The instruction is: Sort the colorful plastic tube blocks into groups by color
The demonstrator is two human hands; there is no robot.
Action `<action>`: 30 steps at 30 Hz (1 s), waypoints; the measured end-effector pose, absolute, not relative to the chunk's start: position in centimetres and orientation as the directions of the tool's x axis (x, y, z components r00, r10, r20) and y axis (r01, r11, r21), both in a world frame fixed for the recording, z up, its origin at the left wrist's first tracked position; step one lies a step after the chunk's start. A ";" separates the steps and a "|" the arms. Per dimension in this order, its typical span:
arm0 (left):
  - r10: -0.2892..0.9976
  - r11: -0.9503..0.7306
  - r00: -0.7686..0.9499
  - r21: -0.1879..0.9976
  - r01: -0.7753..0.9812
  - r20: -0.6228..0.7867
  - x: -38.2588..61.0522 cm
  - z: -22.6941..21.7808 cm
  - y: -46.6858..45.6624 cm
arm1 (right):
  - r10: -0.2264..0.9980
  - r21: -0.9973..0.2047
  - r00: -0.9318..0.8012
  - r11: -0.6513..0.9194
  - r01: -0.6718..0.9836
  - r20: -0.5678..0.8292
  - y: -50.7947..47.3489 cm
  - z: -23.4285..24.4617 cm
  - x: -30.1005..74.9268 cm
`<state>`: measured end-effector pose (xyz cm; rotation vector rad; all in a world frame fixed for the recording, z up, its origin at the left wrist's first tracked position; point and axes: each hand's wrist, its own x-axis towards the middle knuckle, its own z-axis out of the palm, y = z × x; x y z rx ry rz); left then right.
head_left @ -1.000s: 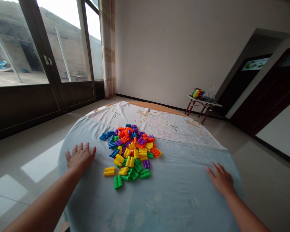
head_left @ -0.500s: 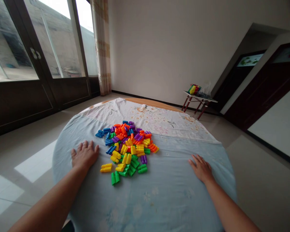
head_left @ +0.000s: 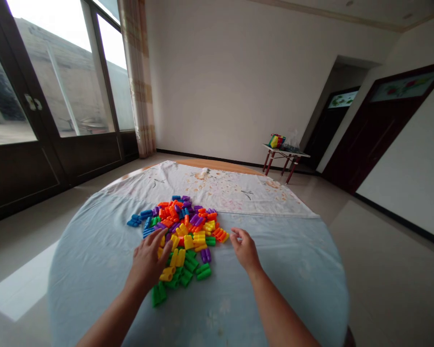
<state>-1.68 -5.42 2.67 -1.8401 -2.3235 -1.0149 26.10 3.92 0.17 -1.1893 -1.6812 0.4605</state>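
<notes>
A loose heap of plastic building blocks (head_left: 188, 242) in orange, blue, purple, yellow and green lies on the cloth-covered table. Each block looks like short tubes joined side by side. Over the heap's left edge is my left hand (head_left: 149, 258), its fingers apart, hiding some yellow blocks; whether it touches them I cannot tell. My right hand (head_left: 246, 249) is just right of the heap, nearest an orange block (head_left: 221, 235). Its fingers are loosely bent and apart, with nothing visible in them. A green block (head_left: 158, 294) lies at the heap's near edge.
A light blue cloth (head_left: 275, 289) and a white flowered cloth (head_left: 224, 185) cover the round table. Farther back on the right, a small table (head_left: 285, 153) holds a colourful bag (head_left: 276, 140) and a clear plastic bag (head_left: 292, 141). Glass doors (head_left: 72, 72) are on the left.
Both hands have moved inward from resting flat on the cloth: the left over the heap's edge, the right close beside the heap. The camera view has tilted up and shifted.
</notes>
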 end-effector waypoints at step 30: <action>0.629 0.212 -0.714 0.815 0.538 0.307 -8.3 0.2 -6.3 | 0.851 -0.762 0.069 0.427 0.486 0.521 6.9 -0.8 12.9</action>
